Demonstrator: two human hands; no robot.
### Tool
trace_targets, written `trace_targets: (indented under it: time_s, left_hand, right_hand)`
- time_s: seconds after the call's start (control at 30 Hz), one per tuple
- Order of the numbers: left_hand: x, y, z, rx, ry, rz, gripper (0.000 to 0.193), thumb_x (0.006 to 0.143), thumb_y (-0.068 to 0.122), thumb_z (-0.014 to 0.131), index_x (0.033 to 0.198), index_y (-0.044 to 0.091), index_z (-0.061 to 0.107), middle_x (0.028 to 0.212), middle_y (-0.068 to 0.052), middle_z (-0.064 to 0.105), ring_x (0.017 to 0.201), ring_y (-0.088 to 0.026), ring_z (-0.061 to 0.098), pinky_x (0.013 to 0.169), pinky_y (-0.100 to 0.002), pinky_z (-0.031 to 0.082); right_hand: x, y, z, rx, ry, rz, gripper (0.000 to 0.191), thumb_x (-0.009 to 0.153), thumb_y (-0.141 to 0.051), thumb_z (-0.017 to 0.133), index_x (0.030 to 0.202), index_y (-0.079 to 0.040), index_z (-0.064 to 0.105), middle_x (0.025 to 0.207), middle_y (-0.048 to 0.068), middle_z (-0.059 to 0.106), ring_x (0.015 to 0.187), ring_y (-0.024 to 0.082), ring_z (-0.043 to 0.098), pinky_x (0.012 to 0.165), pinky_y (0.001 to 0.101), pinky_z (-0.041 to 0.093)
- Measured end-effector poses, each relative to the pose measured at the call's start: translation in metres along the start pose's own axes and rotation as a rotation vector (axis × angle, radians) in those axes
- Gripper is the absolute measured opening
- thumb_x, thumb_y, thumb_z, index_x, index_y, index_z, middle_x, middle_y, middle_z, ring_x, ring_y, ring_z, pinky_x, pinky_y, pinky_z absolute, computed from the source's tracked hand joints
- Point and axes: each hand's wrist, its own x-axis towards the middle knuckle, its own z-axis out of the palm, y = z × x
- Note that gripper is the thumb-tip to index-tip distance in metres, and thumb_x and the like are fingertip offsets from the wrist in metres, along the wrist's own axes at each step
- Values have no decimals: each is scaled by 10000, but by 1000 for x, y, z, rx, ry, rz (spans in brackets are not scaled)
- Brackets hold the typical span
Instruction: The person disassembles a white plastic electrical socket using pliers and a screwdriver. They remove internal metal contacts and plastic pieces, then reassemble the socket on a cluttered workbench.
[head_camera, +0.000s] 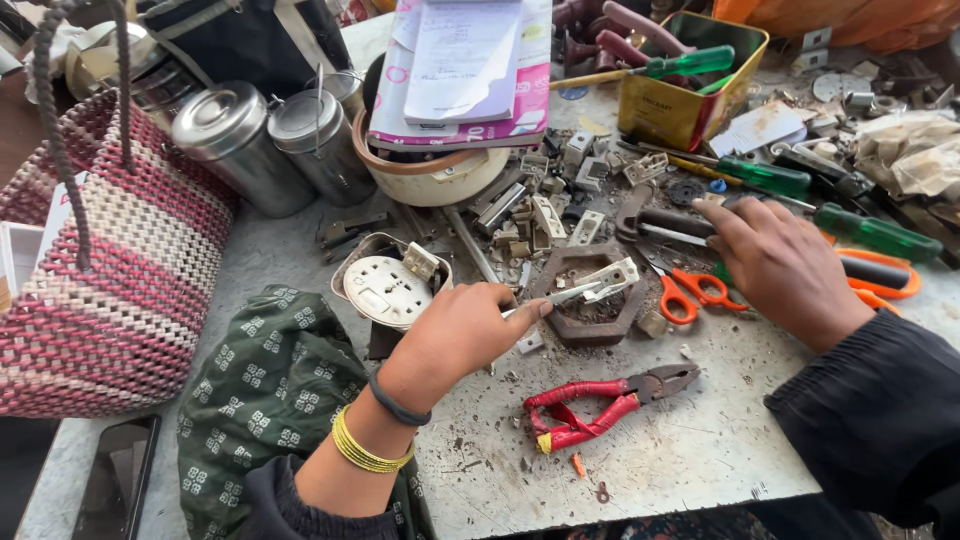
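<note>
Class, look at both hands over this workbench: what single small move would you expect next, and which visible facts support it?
Probably the right hand closes on the dark-handled tool under its fingertips. The left hand holds a thin metal tool against the small white part on the hexagonal block, while the right rests flat and empty.

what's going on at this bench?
A person works at a cluttered bench. The left hand pinches a small white switch part over a hexagonal block. The right hand rests on tools beside orange scissors. Red pliers lie untouched in front.
</note>
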Motion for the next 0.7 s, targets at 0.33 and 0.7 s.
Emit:
trace_targets:
  time_s: [0.33,0.7]
  left_hand:
    - [0,1,2,-41,-33,-30,646,923,631,530,875,28,756,885,-248,727,907,-443,694,860,-509,544]
    - [4,1,-2,-105,-104,-58,640,924,609,537,940,7,753,945,-257,737,947,-432,708,888,-488,548]
  right_hand:
    - [-12,-33,-39,290,96,154,494,966,-235,640,1436,-100,573,1060,124,584,924,304,608,760,421,485]
    - [-46,-36,-62,244,271,64,457,1069,-120,664,1515,-162,569,1063,75,656,830,186,683,734,320,569]
